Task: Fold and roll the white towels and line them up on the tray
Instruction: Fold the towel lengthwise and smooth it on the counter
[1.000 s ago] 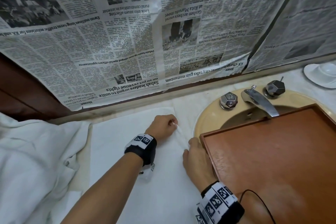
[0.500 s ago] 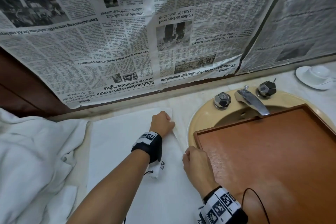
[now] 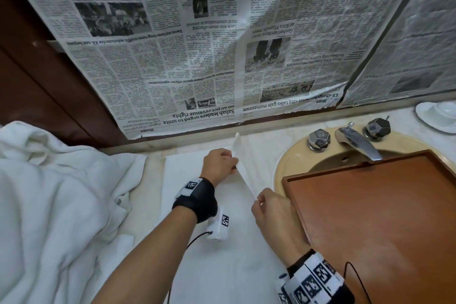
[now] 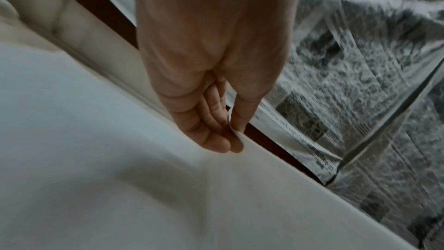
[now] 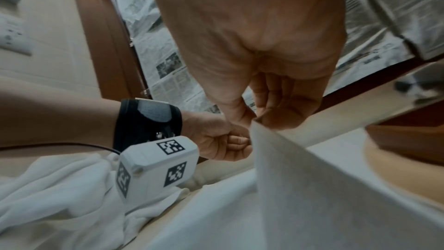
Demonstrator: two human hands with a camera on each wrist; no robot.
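I see pale marble desk (image 3: 138,198) under newspaper-covered wall (image 3: 172,61) | brown wooden tray (image 3: 370,217) over sink | left grip (image 3: 219,164), right grip (image 3: 274,207) pinching flat white towel (image 3: 222,266) edge

1. White towel (image 3: 229,266): flat-woven cloth, matt, fine even texture.
2. Heaped towels (image 3: 49,192): thicker soft white cloth, matt, deeply creased.
3. Tray (image 3: 370,217): reddish-brown, wood-like, smooth with a dull sheen.
4. Tap (image 3: 355,140) and faceted knobs (image 3: 319,139): polished metal, glossy.
5. Basin (image 3: 291,160): smooth glazed beige surface.
6. Newspaper (image 3: 197,57): thin matt paper, wrinkled.
7. Countertop (image 3: 261,140): pale, stone-like, smooth.
8. Wrist band (image 3: 197,198): black matt fabric.
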